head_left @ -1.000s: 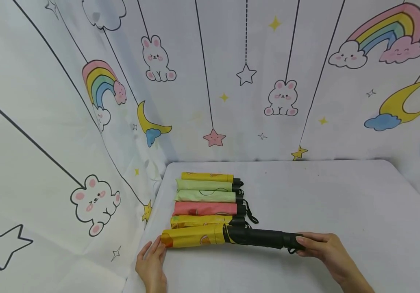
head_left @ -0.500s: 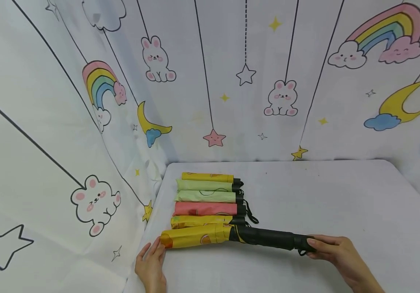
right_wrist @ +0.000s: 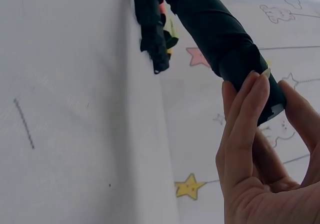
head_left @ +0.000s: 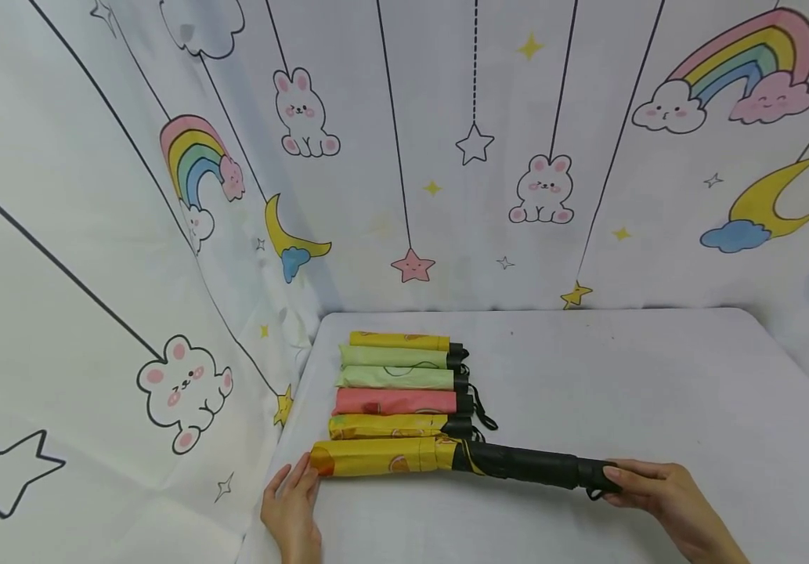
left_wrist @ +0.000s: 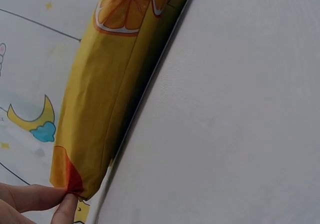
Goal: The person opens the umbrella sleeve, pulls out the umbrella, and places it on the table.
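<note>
A folded black umbrella (head_left: 527, 464) lies partly inside a yellow sleeve (head_left: 376, 457) printed with orange slices. My left hand (head_left: 293, 509) pinches the sleeve's closed left end between thumb and finger, which the left wrist view shows at the sleeve's corner (left_wrist: 72, 176). With its fingers and thumb, my right hand (head_left: 665, 493) grips the black handle end (right_wrist: 245, 66) on the right. A small strap loop (head_left: 594, 494) hangs below that handle. The far part of the umbrella is hidden in the sleeve.
Behind the held umbrella, several sleeved umbrellas lie in a row: yellow (head_left: 390, 427), red (head_left: 397, 402), light green (head_left: 397, 378) and another yellow one (head_left: 400, 340). Their black handles point right. A white table (head_left: 623, 376) stands before a printed white curtain (head_left: 376, 196).
My right hand has moved right and slightly down, drawing more of the black umbrella out of the yellow sleeve. The left hand has stayed in place at the sleeve's end.
</note>
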Motion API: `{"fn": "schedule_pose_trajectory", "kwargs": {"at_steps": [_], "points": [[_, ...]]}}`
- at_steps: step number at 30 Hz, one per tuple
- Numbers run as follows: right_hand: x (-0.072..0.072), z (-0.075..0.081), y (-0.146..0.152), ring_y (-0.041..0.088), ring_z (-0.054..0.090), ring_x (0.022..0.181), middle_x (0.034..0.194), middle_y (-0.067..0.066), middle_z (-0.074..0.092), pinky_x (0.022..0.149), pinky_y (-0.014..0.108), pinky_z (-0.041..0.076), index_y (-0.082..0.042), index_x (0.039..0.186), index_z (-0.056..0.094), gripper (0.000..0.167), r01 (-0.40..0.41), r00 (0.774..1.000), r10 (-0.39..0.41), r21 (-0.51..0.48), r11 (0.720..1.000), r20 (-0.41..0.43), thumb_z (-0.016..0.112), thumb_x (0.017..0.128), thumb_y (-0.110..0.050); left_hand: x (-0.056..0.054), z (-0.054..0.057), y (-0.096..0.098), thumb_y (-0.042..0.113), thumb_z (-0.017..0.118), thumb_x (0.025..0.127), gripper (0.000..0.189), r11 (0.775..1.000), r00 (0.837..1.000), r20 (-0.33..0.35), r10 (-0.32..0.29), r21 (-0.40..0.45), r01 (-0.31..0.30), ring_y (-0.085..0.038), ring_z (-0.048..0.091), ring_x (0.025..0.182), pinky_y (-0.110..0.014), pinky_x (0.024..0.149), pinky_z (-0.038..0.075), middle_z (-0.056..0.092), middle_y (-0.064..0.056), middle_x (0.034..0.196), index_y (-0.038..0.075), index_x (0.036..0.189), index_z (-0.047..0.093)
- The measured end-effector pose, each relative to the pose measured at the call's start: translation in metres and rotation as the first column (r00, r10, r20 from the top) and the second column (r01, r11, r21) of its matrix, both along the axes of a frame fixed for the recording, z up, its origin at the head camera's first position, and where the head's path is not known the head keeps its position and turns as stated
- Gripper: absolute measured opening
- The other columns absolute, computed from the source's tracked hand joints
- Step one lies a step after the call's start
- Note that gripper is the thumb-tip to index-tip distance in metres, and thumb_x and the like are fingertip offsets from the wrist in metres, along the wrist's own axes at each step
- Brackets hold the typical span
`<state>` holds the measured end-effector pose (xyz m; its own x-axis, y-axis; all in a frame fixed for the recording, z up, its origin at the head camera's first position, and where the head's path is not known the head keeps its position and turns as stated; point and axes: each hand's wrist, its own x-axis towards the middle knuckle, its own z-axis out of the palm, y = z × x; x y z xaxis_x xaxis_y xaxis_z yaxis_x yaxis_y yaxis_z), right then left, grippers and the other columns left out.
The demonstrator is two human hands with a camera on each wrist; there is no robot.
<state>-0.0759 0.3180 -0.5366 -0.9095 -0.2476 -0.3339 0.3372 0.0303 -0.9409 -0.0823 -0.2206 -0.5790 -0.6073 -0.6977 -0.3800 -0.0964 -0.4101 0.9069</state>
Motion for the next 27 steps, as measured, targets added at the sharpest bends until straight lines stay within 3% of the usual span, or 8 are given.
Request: {"fn": "schedule_pose_trajectory", "kwargs": {"at_steps": [8,19,23,27], "points": [[-0.001,-0.006,0.012,0.021,0.075,0.098,0.114,0.002,0.075,0.093,0.032,0.060,-0.004,0.120,0.079,0.025,-0.021,1.000,0.022,-0.009,1.000,0.021,0.058,0.108,-0.011,0.000,-0.002,-0.001,-0.007,0.073,0.093,0.065,1.000,1.000,-0.001,0.011,0.014,-0.011,-0.005,0.074,0.097,-0.027,0.087,0.061,0.073,-0.013,0.123,-0.005,0.147,0.036],[-0.007,-0.013,0.029,0.021,0.074,0.105,0.121,-0.004,0.072,0.095,0.035,0.059,-0.010,0.121,0.079,0.029,-0.113,0.991,0.119,-0.087,0.990,0.062,0.052,0.110,-0.010,0.000,0.000,-0.001,-0.008,0.073,0.093,0.064,1.000,1.000,-0.003,0.013,0.021,-0.013,-0.005,0.074,0.098,-0.025,0.085,0.061,0.074,-0.013,0.122,-0.005,0.146,0.037],[-0.008,-0.017,0.032,0.021,0.073,0.108,0.123,-0.004,0.071,0.095,0.036,0.059,-0.004,0.126,0.075,0.029,-0.137,0.987,0.144,-0.081,0.987,0.074,0.052,0.110,-0.011,0.000,-0.001,0.000,-0.008,0.072,0.093,0.063,1.000,1.000,-0.013,0.009,0.014,-0.009,-0.006,0.074,0.097,-0.027,0.086,0.061,0.072,-0.017,0.125,-0.006,0.146,0.037],[-0.009,-0.020,0.034,0.025,0.073,0.108,0.129,0.003,0.068,0.095,0.036,0.059,0.010,0.134,0.064,0.035,-0.155,0.986,0.156,-0.013,0.988,0.067,0.053,0.110,-0.013,-0.001,-0.002,-0.001,-0.007,0.072,0.094,0.063,1.000,1.000,0.000,0.003,0.001,-0.003,-0.006,0.074,0.097,-0.026,0.085,0.061,0.071,-0.018,0.126,-0.006,0.146,0.038]]}}
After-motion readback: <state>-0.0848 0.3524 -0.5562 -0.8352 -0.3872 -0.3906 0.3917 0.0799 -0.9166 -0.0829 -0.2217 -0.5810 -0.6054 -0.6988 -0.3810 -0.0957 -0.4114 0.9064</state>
